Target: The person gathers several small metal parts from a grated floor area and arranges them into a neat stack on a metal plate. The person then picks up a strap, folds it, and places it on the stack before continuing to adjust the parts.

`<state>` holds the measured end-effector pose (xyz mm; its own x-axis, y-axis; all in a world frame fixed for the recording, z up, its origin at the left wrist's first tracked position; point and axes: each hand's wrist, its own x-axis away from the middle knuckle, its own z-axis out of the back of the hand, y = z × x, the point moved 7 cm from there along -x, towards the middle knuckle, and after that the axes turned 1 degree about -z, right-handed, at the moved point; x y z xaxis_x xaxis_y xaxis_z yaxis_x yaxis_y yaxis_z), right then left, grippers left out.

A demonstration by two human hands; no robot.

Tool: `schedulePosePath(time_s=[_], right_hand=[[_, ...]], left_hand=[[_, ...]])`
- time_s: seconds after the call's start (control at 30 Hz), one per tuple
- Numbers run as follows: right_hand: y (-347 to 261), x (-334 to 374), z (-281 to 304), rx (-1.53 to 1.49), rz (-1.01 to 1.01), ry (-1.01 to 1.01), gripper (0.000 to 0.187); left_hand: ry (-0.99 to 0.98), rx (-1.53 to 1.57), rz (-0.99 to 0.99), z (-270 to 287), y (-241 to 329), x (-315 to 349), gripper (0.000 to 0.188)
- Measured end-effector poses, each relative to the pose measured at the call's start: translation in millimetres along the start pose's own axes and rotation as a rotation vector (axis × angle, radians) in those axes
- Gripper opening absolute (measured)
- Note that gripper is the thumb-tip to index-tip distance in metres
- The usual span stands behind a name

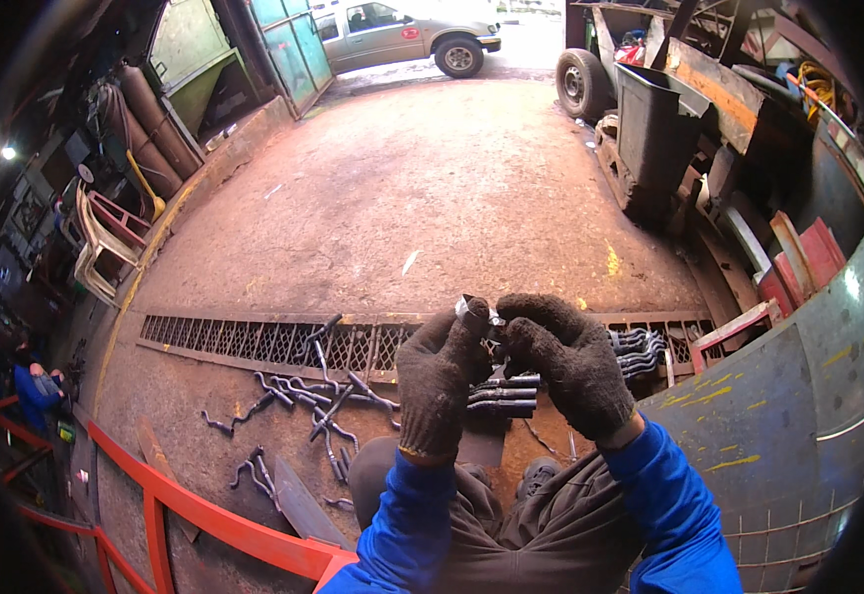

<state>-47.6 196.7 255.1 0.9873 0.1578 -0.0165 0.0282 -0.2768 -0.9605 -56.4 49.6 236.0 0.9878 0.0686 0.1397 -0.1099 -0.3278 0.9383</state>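
Observation:
Both my hands wear dark knit work gloves and meet in front of me above my knees. My left hand [434,381] is closed, pinching a small shiny whitish piece [495,318] between thumb and fingers. My right hand [572,371] is closed at the other side of the same piece. Its kind is too small and too covered by the fingers to tell. Below and behind the hands lie stacked dark metal tubes [506,393]. More bent metal pipes [640,353] lie stacked just beyond my right hand. To the left, several loose bent pipes [298,391] are scattered over the ground.
A metal drain grate [244,337] crosses the floor ahead. An orange-red metal frame [214,515] stands at my left, a grey metal sheet [749,396] at my right. A dark bin [655,139] and scrap fill the far right. A person in blue [36,386] sits far left.

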Motion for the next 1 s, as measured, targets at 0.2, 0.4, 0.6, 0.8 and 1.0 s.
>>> schedulePosePath(time_s=[0.2,0.4,0.6,0.8,1.0], right_hand=[[1,0,3,0.000,0.005,-0.003,0.032],[-1,-2,13,0.104,-0.030,-0.045,0.035],[2,-4,16,0.140,-0.037,0.104,0.039],[2,-4,11,0.214,0.017,0.041,0.044],[6,-6,6,0.011,-0.213,-0.095,0.041]], left_hand=[[-0.032,0.059,-0.027,-1,1,3,0.031],[-0.244,-0.248,-0.105,-9,7,4,0.035],[-0.309,-0.245,-0.073,-12,1,6,0.028],[-0.106,-0.243,-0.199,-8,-1,1,0.019],[-0.143,-0.090,-0.176,-12,11,11,0.024]])
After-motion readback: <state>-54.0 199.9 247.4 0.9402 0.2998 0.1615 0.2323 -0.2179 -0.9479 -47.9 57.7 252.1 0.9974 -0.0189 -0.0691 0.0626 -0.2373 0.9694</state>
